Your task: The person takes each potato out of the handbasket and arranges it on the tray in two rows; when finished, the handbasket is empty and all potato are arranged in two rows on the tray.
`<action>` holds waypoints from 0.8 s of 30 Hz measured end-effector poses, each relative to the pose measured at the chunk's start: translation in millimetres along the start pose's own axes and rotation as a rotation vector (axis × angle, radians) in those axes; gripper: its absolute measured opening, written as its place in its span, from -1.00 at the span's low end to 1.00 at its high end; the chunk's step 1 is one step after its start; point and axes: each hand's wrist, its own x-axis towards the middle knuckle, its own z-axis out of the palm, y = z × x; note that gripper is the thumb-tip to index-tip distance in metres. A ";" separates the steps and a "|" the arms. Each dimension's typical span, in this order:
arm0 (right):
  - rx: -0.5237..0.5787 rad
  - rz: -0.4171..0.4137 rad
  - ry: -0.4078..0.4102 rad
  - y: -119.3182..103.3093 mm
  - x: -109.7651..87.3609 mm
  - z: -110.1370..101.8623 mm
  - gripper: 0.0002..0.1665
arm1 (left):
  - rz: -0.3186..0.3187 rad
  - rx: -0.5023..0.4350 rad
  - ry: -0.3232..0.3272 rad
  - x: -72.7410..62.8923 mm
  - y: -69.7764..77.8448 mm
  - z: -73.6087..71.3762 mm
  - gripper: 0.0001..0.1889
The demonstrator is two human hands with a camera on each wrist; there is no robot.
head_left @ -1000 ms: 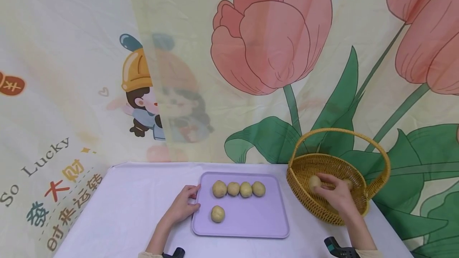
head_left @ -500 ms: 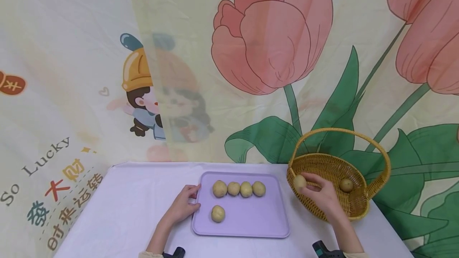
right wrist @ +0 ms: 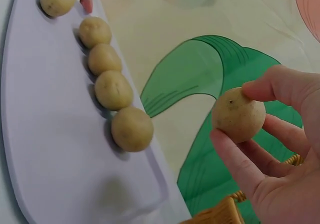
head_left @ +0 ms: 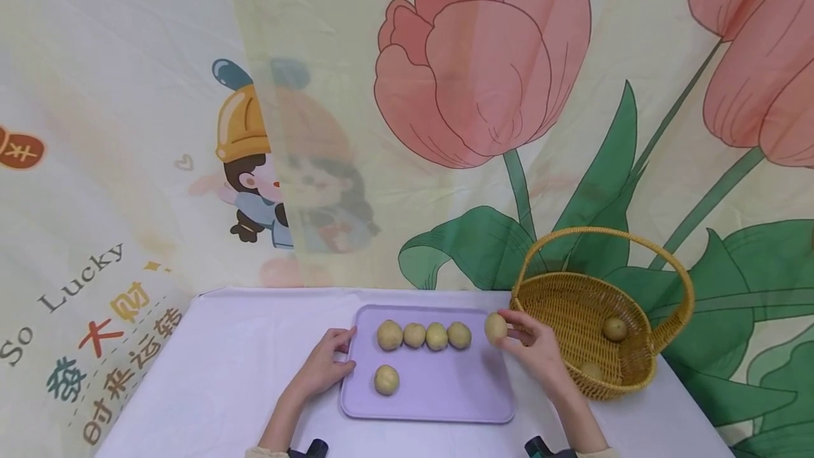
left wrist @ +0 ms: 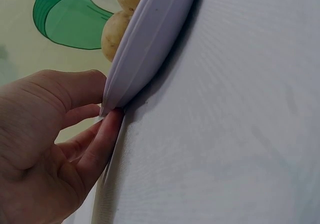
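Observation:
In the head view, a lilac tray [head_left: 432, 401] lies on the table. It bears a row of several potatoes [head_left: 436, 336] along its far side and a single potato [head_left: 386, 379] at front left. My left hand [head_left: 323, 366] holds the tray's left edge, with thumb and fingertips on the rim [left wrist: 135, 69] in the left wrist view. Between the thumb and fingers of my right hand [head_left: 537, 352] is a pinched potato [right wrist: 239, 115], above the tray's far right corner and apart from the row. In the right wrist view, the row's nearest potato [right wrist: 132, 129] shows.
A wicker basket [head_left: 566, 288] with a tall arched handle [head_left: 604, 232] stands right of the tray. Inside lie a potato [head_left: 614, 329] and another pale potato [head_left: 591, 371] by its near wall. White cloth [head_left: 216, 359] covers the table; a printed curtain [head_left: 331, 126] hangs behind.
My right hand has come out of the basket with the potato and moved left, over the tray's right end. The left hand and the tray have stayed put.

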 end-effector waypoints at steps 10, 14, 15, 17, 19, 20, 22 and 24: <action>0.073 0.011 -0.047 5.3 -2.9 28.7 -0.43 | -0.014 0.002 -0.002 0.0 -1.6 2.0 -0.35; 0.107 0.016 -0.071 7.4 -4.3 42.8 -0.45 | -0.015 -0.005 0.005 0.1 -1.2 1.1 -0.35; 0.113 0.009 -0.078 8.3 -4.9 46.3 -0.45 | -0.014 -0.008 0.004 -0.1 -0.8 0.8 -0.35; 0.116 -0.012 -0.093 10.7 -5.9 53.4 -0.45 | -0.015 -0.012 0.002 -0.2 -0.6 0.6 -0.35; 0.118 -0.036 -0.110 13.1 -7.6 60.2 -0.45 | -0.017 -0.011 0.000 -0.3 -0.8 0.7 -0.35; 0.120 -0.046 -0.117 14.1 -8.6 63.4 -0.44 | -0.017 -0.010 0.000 -0.3 -1.1 0.8 -0.35; 0.129 -0.049 -0.131 15.6 -10.7 69.6 -0.43 | -0.018 -0.005 -0.001 -0.1 -2.0 1.2 -0.35; 0.141 -0.034 -0.148 16.3 -13.2 75.5 -0.42 | -0.019 -0.004 -0.001 -0.2 -2.2 1.5 -0.35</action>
